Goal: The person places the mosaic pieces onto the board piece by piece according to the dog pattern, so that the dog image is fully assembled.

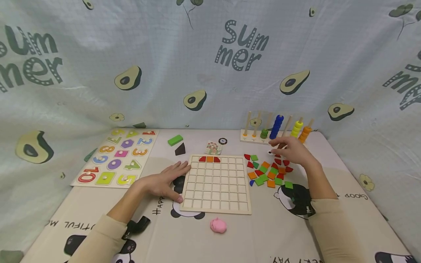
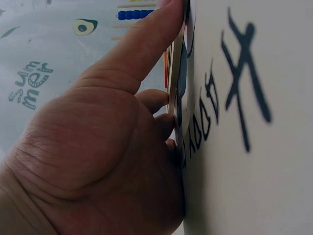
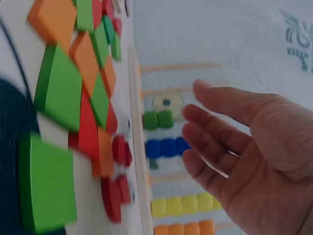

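A square wooden grid board (image 1: 215, 184) lies mid-table, with two red quarter-round pieces and an orange square (image 1: 209, 159) between them in its top row. My left hand (image 1: 164, 181) rests spread at the board's left edge, thumb and fingertips right at the frame. Over at the right, my right hand (image 1: 291, 149) hovers above a loose spread of small red, green and orange pieces (image 1: 264, 169), its fingers relaxed with nothing between them. In the right wrist view the pieces, such as a green block (image 3: 58, 88), lie left of the hand (image 3: 244, 142).
Behind the right hand stands a peg stacker (image 1: 245, 138) with coloured beads. A number puzzle board (image 1: 108, 160) lies at left. A green block (image 1: 175, 140), a dark block (image 1: 180, 149), a picture card (image 1: 213, 148) and a round token (image 1: 223, 141) lie at the back; a pink pig (image 1: 218, 225) sits in front.
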The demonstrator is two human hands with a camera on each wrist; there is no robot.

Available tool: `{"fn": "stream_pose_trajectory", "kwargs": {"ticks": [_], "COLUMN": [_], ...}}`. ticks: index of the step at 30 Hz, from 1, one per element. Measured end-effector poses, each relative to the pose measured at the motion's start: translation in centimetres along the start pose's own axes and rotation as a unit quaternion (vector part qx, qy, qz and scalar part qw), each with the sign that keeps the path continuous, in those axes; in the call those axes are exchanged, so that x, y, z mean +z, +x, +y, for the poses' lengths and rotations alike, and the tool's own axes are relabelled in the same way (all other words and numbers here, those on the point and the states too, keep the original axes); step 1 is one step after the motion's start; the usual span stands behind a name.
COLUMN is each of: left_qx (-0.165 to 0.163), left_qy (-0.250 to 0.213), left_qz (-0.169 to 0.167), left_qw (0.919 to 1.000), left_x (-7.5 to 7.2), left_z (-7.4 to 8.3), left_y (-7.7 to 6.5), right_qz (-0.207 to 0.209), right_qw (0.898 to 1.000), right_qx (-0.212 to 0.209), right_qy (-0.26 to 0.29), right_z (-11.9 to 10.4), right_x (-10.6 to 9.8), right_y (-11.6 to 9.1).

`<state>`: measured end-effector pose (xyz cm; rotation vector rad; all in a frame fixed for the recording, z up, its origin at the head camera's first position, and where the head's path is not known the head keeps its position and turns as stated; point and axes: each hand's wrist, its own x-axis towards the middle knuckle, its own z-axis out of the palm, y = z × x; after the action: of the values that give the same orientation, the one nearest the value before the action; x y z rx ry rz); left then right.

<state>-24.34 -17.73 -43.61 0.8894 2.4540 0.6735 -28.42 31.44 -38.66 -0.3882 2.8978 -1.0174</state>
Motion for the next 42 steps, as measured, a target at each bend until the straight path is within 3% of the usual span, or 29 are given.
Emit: {"fn": "stream_pose_trajectory", "kwargs": {"ticks": [5,8,16,26,33,39,42], "left_qx": [-0.002,-0.002,-0.004,-0.003,0.004,0.003,0.004], "left_qy": [-0.003,-0.004,-0.005,0.001,0.001,0.001,0.000], "left_qz": [0.001,0.000,0.003,0.001,0.001,0.000,0.000], "left_qw": [1.0000,1.0000,1.0000,1.0000,1.0000,1.0000,1.0000], "left_x": [-0.1,0.0,-0.1,0.0,-0.1,-0.2,-0.2], "left_z": [0.1,0.1,0.1,0.1,0.1,0.3,0.4], "left_y": [-0.1,-0.1,0.0,0.0,-0.1,-0.1,0.0], "right_qz": [-0.080,-0.104,-0.100,-0.105,-0.013,-0.045,-0.069], "right_qw": [0.996,0.992,0.991,0.992,0.999,0.988,0.982], "right_qx": [0.044,0.063,0.071,0.051,-0.043,-0.111,-0.133], "right_qy": [-0.012,-0.024,-0.056,-0.047,-0.002,0.101,0.113], "right_z": [2.2,2.9,3.2,3.0,-1.0,-6.2,-8.8], "right_x": [-0.1,0.2,0.5,0.8,1.5,4.6,7.0], "right_y": [-0.3,-0.3,-0.2,0.0,0.9,3.5,5.3]}}
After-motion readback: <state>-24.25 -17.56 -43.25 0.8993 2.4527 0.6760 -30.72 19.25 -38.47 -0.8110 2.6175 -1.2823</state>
